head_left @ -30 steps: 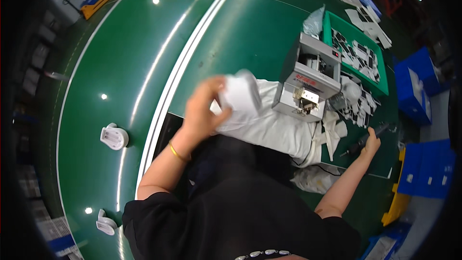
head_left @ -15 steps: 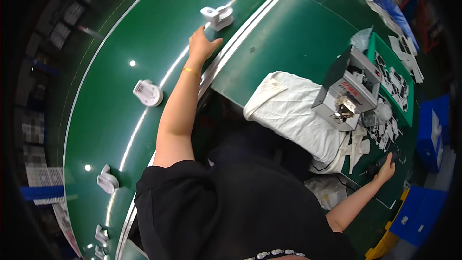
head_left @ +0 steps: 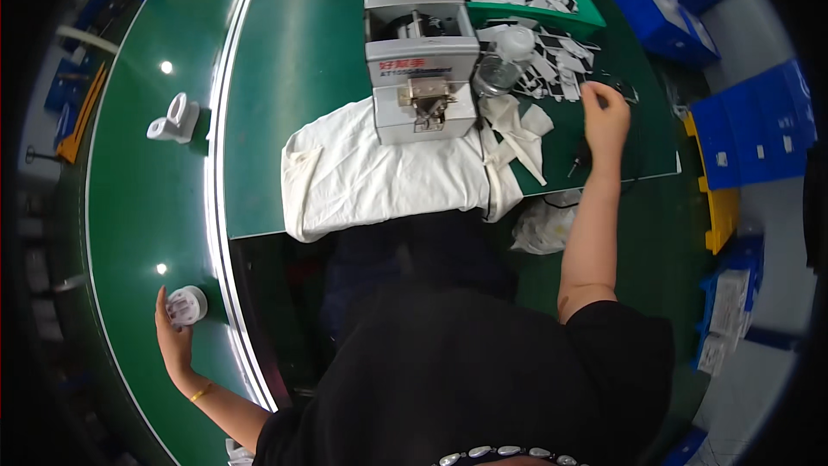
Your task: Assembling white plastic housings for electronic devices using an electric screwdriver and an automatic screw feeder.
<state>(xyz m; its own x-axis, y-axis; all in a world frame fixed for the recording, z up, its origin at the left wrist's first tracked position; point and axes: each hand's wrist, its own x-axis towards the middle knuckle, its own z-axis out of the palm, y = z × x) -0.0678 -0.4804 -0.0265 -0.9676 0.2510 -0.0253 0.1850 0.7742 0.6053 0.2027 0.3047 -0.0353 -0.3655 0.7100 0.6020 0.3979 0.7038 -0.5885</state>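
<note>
White part: a small round white plastic part (head_left: 186, 305) lies on the green belt (head_left: 138, 207), at the lower left, just inside the belt's bright edge strip.
Left hand: the left hand (head_left: 172, 338) is stretched far out to the side, fingers spread open, fingertips touching the round part; it grips nothing. A thin gold bangle (head_left: 200, 393) sits on the wrist.
Second part: another white plastic part (head_left: 175, 118), taller, with an upright loop, stands further up the same belt, well apart from the first.
Right hand: the right hand (head_left: 605, 115) reaches out over the green surface (head_left: 293, 60), fingers loosely curled; whether it holds anything, I cannot tell.
Small packets: flat black-and-white packets (head_left: 556, 65) lie scattered just left of the right hand.
Tray: a green tray (head_left: 586, 24) at the top holds more of the same packets.
Machine: a grey metal box (head_left: 420, 65) stands mid-surface, with a red label strip across its front and a small red light on top.
Jar: a clear jar (head_left: 500, 69) stands just right of the box.
Cloth: a white cloth (head_left: 379, 177) lies under the box's front and hangs over the surface's near edge.
Bag: a crumpled clear bag (head_left: 542, 226) lies below the surface edge, beside the right forearm.
Bins: blue bins (head_left: 750, 129) are stacked at the right, with a yellow one (head_left: 720, 216) below them.
</note>
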